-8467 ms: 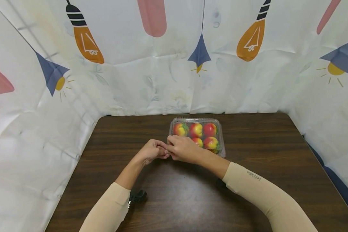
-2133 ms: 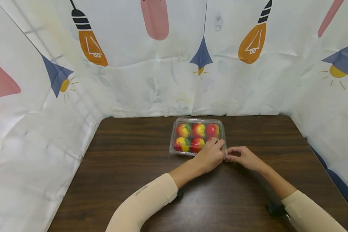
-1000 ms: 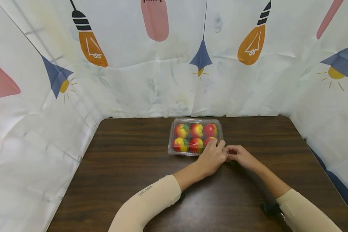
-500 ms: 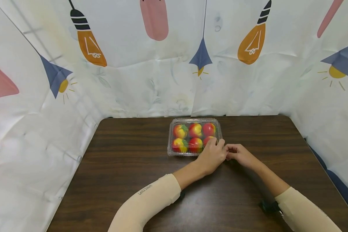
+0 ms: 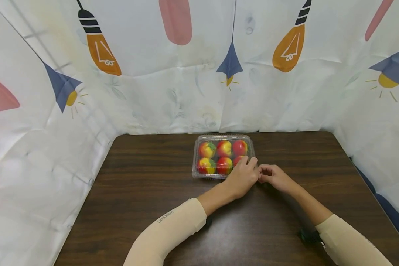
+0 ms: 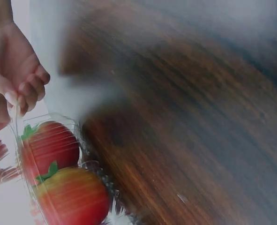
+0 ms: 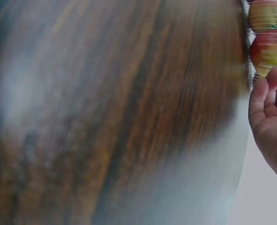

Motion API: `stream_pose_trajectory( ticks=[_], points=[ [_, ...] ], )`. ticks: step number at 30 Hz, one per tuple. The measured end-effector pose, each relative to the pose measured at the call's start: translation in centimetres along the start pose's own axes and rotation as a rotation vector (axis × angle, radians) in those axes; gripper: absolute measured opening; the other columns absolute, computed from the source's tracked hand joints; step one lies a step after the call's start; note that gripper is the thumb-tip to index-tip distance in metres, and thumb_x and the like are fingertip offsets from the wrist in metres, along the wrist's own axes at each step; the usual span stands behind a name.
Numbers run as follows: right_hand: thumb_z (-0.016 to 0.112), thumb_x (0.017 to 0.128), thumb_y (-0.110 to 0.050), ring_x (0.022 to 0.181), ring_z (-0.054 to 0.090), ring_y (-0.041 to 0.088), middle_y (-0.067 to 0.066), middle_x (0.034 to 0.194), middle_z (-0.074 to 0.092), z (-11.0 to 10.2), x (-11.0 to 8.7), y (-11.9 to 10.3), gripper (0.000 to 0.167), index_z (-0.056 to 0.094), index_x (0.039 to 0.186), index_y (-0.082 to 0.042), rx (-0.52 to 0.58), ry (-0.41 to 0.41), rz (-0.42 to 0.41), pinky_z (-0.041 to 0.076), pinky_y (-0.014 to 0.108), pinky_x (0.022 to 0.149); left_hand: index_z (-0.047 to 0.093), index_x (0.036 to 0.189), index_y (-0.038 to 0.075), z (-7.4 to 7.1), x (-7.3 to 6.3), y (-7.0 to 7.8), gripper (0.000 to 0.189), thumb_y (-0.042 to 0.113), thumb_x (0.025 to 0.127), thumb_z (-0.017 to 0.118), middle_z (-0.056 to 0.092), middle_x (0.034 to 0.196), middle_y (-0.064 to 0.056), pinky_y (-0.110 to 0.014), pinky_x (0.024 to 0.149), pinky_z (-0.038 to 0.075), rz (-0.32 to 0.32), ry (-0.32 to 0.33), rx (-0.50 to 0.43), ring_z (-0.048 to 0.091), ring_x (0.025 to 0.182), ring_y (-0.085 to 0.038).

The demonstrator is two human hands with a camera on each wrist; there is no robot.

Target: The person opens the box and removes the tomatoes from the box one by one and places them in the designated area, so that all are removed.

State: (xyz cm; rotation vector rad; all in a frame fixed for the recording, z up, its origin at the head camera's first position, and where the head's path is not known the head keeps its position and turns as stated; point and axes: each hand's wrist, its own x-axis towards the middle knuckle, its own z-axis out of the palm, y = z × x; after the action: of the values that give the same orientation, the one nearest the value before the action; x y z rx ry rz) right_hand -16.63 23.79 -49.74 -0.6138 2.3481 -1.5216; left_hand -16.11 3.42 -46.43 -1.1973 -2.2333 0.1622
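Observation:
A clear plastic clamshell fruit box (image 5: 195, 167) lies on the table, its lid down over red-and-yellow fruits (image 5: 224, 148) with green leaves. My left hand (image 5: 242, 179) reaches across to the box's front right corner, its fingers bent over the edge and hiding part of one fruit. Beside it, my right hand (image 5: 275, 178) pinches the same corner between thumb and fingers. In the left wrist view, the right hand (image 6: 18, 70) meets the thin clear rim near the left thumb, above two fruits (image 6: 72, 197). The right wrist view shows the right fingers (image 7: 259, 96) curled beside the box.
The dark wood-grain table (image 5: 146, 162) extends on both sides of the box and in front of it. A white sheet (image 5: 173, 96) printed with lamps and bulbs hangs behind and along the sides. A dark wrist strap (image 5: 307, 236) shows under the right sleeve.
Earlier both hands were at the box's front left corner; now they are at its front right corner. Since about two seconds ago, the box has shifted slightly left and the hands have stayed nearly still.

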Motion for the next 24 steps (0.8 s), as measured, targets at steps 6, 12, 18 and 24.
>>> stream_pose_trajectory(
  ticks=[6,12,18,24],
  points=[
    [0.059,0.097,0.003,0.078,0.059,0.011,0.004,0.085,0.061,-0.09,0.00,0.30,0.006,0.062,0.093,0.000,0.016,-0.007,0.006,0.056,0.026,0.071,0.079,0.097,0.016,0.20,-0.13,-0.19,0.015,0.015,0.101,0.065,0.057,0.092,0.000,-0.025,0.071,0.036,0.002,-0.002,-0.025,0.046,0.084,-0.014],
    [0.057,0.100,-0.001,0.079,0.060,0.013,0.006,0.088,0.061,-0.26,0.01,0.26,0.006,0.061,0.095,0.000,0.032,-0.034,0.012,0.056,0.027,0.073,0.078,0.093,0.017,0.15,-0.23,-0.42,0.015,0.015,0.101,0.065,0.056,0.090,0.001,-0.026,0.074,0.037,-0.009,-0.009,-0.068,0.045,0.085,-0.014],
    [0.054,0.104,-0.003,0.079,0.059,0.015,0.009,0.089,0.061,-0.28,-0.05,0.33,0.010,0.060,0.097,0.001,0.035,-0.051,0.014,0.055,0.030,0.072,0.077,0.090,0.015,-0.18,-0.40,-0.55,0.017,0.015,0.101,0.065,0.055,0.092,-0.001,-0.025,0.072,0.039,-0.027,0.001,-0.106,0.046,0.082,-0.015],
    [0.054,0.105,-0.005,0.080,0.061,0.013,0.010,0.090,0.062,-0.24,-0.09,0.44,0.012,0.060,0.099,0.003,0.051,-0.051,0.013,0.058,0.029,0.072,0.076,0.092,0.012,-0.68,-0.55,-0.84,0.017,0.015,0.101,0.062,0.058,0.095,-0.003,-0.027,0.078,0.051,-0.076,0.044,-0.155,0.053,0.083,-0.018]
  ],
)
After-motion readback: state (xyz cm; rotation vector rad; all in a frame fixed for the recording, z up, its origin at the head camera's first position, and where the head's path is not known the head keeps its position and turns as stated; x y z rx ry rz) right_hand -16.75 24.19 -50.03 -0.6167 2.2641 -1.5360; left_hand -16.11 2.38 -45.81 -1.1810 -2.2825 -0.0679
